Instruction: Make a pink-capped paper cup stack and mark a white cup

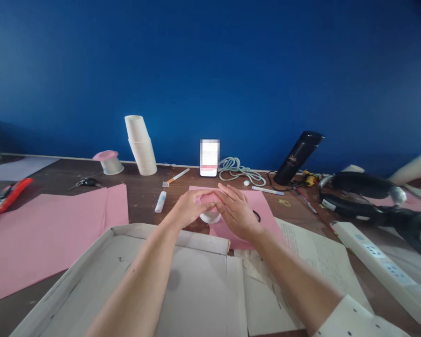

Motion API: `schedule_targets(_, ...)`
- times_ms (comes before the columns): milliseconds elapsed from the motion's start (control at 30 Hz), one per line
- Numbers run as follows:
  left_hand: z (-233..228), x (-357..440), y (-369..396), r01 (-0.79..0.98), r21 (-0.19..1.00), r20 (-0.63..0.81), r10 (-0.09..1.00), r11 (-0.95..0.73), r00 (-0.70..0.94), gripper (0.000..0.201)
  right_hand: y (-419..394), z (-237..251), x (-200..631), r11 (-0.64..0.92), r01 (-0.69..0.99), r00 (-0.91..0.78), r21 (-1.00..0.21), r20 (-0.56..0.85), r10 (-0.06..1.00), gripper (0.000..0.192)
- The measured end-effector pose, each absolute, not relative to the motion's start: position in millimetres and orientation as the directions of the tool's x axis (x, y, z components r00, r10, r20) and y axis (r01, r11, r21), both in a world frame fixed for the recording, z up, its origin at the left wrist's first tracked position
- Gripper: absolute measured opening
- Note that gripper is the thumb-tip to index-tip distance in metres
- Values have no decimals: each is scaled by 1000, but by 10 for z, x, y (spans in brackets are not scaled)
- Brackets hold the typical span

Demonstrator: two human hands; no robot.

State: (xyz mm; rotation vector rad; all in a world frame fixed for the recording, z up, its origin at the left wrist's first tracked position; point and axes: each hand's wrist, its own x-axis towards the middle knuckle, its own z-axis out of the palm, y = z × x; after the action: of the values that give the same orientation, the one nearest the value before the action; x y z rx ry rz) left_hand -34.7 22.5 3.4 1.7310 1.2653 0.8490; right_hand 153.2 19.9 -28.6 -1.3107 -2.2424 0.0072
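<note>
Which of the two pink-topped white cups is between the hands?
The cup on the pink sheet, under both hands; the other cup stands far left, untouched.

Both hands pressed pink paper onto a cup.
The left hand (189,207) and right hand (235,210) met over a small white cup (210,217) capped with pink paper (207,200), above a pink sheet (259,202); 1 stack of paper cups (141,145) leaned behind.

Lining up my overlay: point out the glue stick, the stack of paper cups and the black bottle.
glue stick (160,201), head view, mid-tube.
stack of paper cups (141,145), head view, middle of stack.
black bottle (298,157), head view, mid-body.
</note>
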Motion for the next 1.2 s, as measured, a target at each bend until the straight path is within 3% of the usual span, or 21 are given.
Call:
schedule_targets(867,70,-348,213,461,851,98,938,-252,332,45,163,-217,1495,503,852,-401,-146,434,806,42)
schedule_targets(1200,-30,-368,252,596,752,118,947,-281,298,48,152,-255,1486,493,843,-376,-213,422,825,43)
